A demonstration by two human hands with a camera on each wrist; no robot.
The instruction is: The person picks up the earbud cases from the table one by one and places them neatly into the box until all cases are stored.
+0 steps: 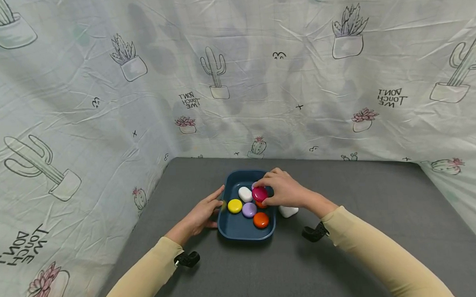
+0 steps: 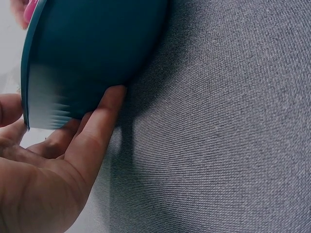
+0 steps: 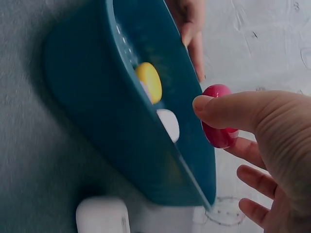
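Note:
My right hand (image 1: 285,190) pinches a glossy crimson round piece (image 1: 259,194) between thumb and fingers, over the right side of a dark blue rectangular tub (image 1: 245,235). In the right wrist view the crimson piece (image 3: 221,139) is above the tub's rim. My left hand (image 1: 202,214) rests its fairly straight fingers against the tub's left outer wall. Inside lie a white piece (image 1: 245,193), a yellow piece (image 1: 234,206), a lavender piece (image 1: 249,210) and an orange piece (image 1: 261,220). Another orange piece (image 1: 261,205) is partly hidden beneath the crimson one.
A white rounded box-like object (image 1: 288,211) sits on the grey tabletop (image 1: 361,196) just right of the tub, partly under my right hand in the head view. Behind and to the left hangs a pale curtain (image 1: 251,78) printed with cacti.

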